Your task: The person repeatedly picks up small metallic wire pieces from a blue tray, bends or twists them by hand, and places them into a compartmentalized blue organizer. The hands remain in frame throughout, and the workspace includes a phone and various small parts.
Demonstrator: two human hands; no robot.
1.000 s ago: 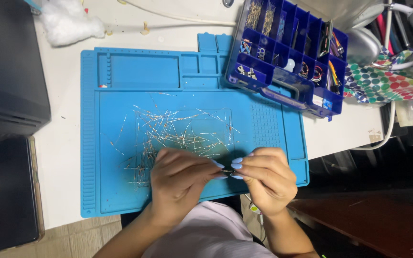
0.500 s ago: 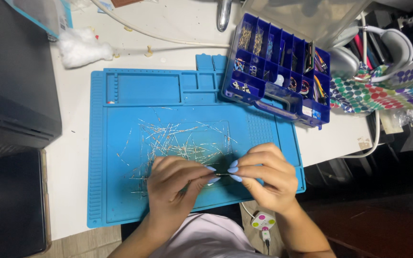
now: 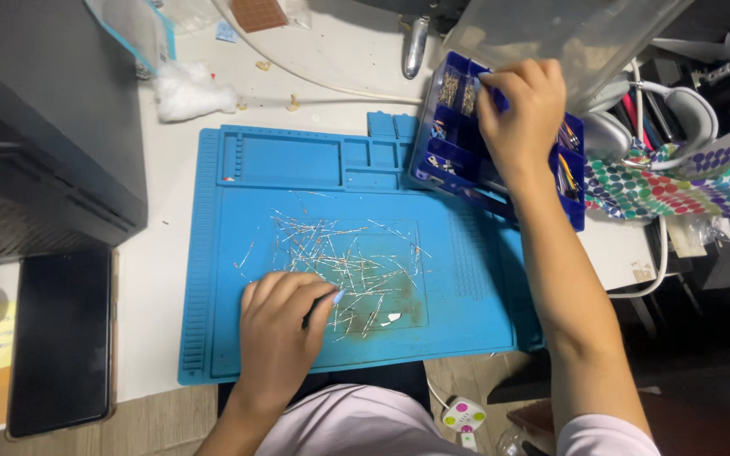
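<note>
Take the blue work mat (image 3: 255, 338) as your landmark. Far to its left, a dark phone (image 3: 61, 338) lies flat on the tabletop (image 3: 162, 253), and behind that stands a big black box (image 3: 44, 118). Off the mat's back left corner sits a wad of white cotton (image 3: 192, 89).

Your left hand (image 3: 280, 333) rests on the mat's near half, knuckles up, fingers (image 3: 318, 308) curled and pressed together. Something thin and dark shows between thumb and fingertips, but you cannot tell what it is. The fingertips sit at the near left edge of the scatter of thin metal pins (image 3: 348, 262), which spreads across the mat's middle, most of it lying loose just right of that hand.

Over the mat's back right corner sits the blue compartment box (image 3: 445, 160), its clear lid (image 3: 568, 34) standing up behind it. Your right hand (image 3: 521, 105) is down in the box's back compartments, well apart from the left hand, fingers bunched close together; whether they pinch anything is hidden by the hand itself. The forearm runs back toward you across the mat's right edge.

Right of the box, off the mat, lie white headphones (image 3: 669, 110) on a dotted cloth bag (image 3: 694, 181).
</note>
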